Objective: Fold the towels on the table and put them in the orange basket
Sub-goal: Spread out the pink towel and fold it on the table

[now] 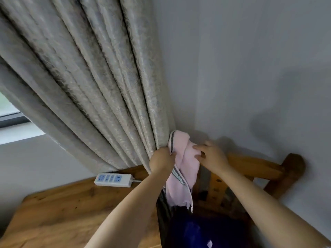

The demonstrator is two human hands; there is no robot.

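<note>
Towel: a pink towel (180, 169) with grey stripes hangs bunched in the air at centre frame, above the gap between counter and chair.
Left hand: the left hand (162, 162) is curled tight on the towel's striped edge at its 9 o'clock side.
Right hand: the right hand (211, 154) pinches the cloth at its 3 o'clock side, fingers bent into the fabric.
Progress: early, by my reading; this towel shows no neat fold yet, and the orange basket is not in view, so nothing can be said to be stowed.
Left to do: spread, fold, carry to the basket.
Edges: the curtain (89, 77) touches the left hand at 10 o'clock; the wall stands close behind.
Open room: bare wooden counter (62, 212) lies at 7 o'clock, a power strip (114, 179) at its far edge; a wooden chair (259, 167) sits at 4 o'clock.
</note>
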